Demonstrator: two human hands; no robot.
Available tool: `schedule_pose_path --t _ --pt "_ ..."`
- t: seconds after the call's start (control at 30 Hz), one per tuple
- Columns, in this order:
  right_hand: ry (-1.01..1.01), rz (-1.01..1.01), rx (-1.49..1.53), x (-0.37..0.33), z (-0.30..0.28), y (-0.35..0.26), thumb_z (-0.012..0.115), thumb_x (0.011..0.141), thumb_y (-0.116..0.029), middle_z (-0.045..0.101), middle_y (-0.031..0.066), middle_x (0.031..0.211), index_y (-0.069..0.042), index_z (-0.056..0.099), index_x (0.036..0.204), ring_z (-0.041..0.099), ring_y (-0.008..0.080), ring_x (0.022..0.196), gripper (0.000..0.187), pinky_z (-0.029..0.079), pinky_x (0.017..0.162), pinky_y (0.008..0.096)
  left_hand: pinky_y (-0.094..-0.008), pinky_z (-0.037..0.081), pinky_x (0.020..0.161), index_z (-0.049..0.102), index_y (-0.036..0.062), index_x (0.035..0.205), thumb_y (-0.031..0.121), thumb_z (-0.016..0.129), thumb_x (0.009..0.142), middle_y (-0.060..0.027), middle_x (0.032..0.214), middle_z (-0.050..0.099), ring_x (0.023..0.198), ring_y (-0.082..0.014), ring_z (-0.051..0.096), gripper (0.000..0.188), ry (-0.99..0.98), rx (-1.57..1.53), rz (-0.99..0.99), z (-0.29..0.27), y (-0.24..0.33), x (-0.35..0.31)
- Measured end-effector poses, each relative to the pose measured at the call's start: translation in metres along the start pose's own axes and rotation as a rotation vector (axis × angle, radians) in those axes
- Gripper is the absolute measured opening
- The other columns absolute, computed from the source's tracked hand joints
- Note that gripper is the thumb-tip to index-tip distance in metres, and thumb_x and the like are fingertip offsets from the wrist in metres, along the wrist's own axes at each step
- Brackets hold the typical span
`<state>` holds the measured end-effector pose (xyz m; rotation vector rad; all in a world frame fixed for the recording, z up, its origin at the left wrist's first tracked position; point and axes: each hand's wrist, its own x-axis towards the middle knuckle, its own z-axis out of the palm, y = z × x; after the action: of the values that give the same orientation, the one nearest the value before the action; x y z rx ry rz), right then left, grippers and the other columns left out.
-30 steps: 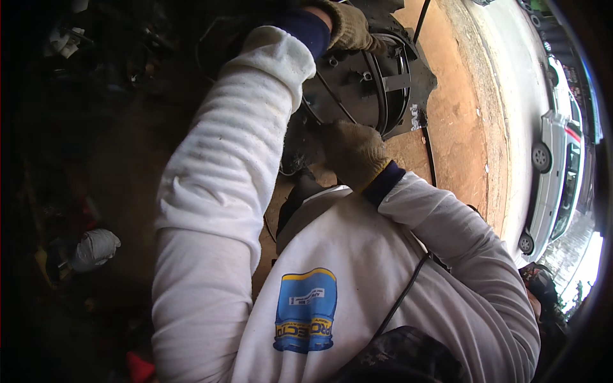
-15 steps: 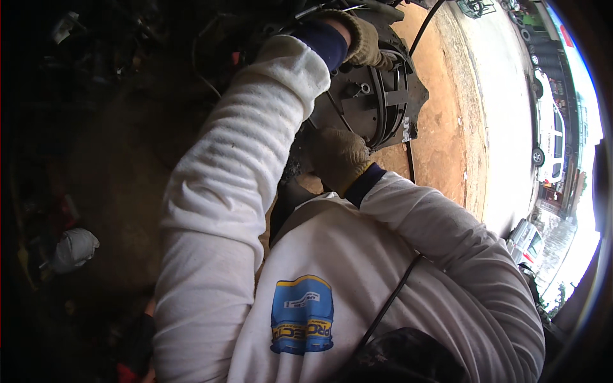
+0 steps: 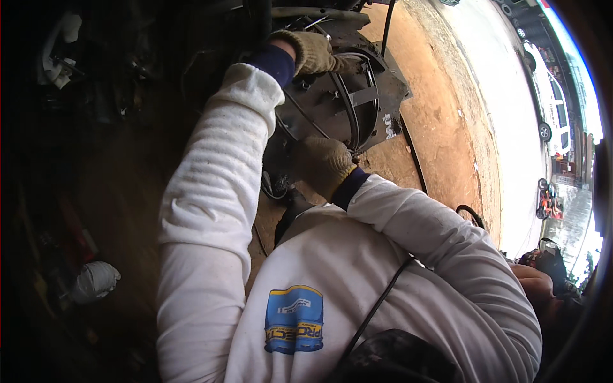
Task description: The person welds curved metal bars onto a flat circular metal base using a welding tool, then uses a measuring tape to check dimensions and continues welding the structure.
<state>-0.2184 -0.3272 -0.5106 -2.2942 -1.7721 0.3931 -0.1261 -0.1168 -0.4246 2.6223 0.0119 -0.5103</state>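
A dark, flat metal-looking part with a round hoop, like a vehicle's fan shroud [image 3: 364, 96], stands in front of me at the top middle. My left hand [image 3: 313, 52], in a tan knitted glove, reaches across its upper left side, fingers curled over the hoop's upper edge. My right hand [image 3: 322, 163], gloved the same way, is closed against the shroud's lower left edge. Its fingertips are lost in shadow, so what they grip is hidden. Thin black cables [image 3: 300, 112] run between the two hands.
A black hose [image 3: 414, 153] slants past the shroud's right side over brown ground [image 3: 440, 96]. Dark parts fill the shadowed left, with a white bundle [image 3: 96, 282] low down. A white van [image 3: 549, 96] and a person's bare limb [image 3: 533, 284] show at right.
The view has shifted, so the shroud and both hands appear farther left. My left hand has also drawn slightly left along the shroud. A person has come into sight at lower right.
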Motion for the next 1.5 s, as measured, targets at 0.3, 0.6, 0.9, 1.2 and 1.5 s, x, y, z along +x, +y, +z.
schedule_pose_path --t 0.3,0.6,0.9,1.2,1.5 --pt "0.34 0.176 0.34 -0.041 -0.122 0.025 0.066 0.092 -0.023 0.073 0.0125 0.093 -0.007 0.073 0.108 0.071 0.0276 0.08 0.024 0.058 0.071 0.0378 -0.0376 0.05 0.082 0.071 0.006 0.116 0.046 0.066 0.095 -0.0138 0.098 0.072 0.093 -0.0251 0.067 0.046 0.022 -0.188 -0.044 0.012 -0.008 0.002" --pt "0.443 -0.165 -0.183 0.105 -0.136 0.217 0.066 0.093 -0.023 0.072 0.0119 0.102 -0.007 0.072 0.11 0.07 0.0286 0.094 0.025 0.057 0.082 0.0375 -0.0263 0.052 0.069 0.068 0.0003 0.109 0.016 0.06 0.1 -0.0109 0.092 0.072 0.08 -0.0123 0.064 0.02 0.065 -0.364 0.026 0.048 -0.054 0.012" --pt "-0.139 -0.114 -0.199 0.203 -0.098 0.225 0.069 0.084 -0.038 0.073 0.011 0.107 -0.021 0.075 0.112 0.068 0.0323 0.101 0.033 0.055 0.089 0.043 -0.024 0.052 0.065 0.066 -0.0003 0.102 0.009 0.065 0.096 -0.0081 0.086 0.073 0.077 -0.011 0.068 0.012 -0.012 -0.374 -0.084 0.017 -0.013 -0.005" --pt "-0.206 -0.422 -0.303 0.24 -0.079 0.213 0.066 0.089 -0.027 0.073 0.0165 0.105 -0.016 0.071 0.121 0.071 0.0357 0.096 0.034 0.057 0.086 0.0445 -0.0292 0.055 0.075 0.066 -0.0022 0.115 0.0 0.057 0.094 -0.0092 0.104 0.072 0.089 -0.0163 0.07 0.022 -0.04 -0.421 -0.02 0.017 -0.015 -0.01" --pt "-0.703 -0.24 -0.508 0.22 -0.184 0.191 0.069 0.084 -0.044 0.075 0.0133 0.086 -0.007 0.077 0.09 0.071 0.0292 0.084 0.038 0.053 0.076 0.0425 -0.034 0.051 0.072 0.069 0.0038 0.112 0.038 0.065 0.097 -0.0062 0.082 0.066 0.077 -0.0181 0.063 0.038 0.015 -0.265 -0.206 0.013 0.0 -0.011"
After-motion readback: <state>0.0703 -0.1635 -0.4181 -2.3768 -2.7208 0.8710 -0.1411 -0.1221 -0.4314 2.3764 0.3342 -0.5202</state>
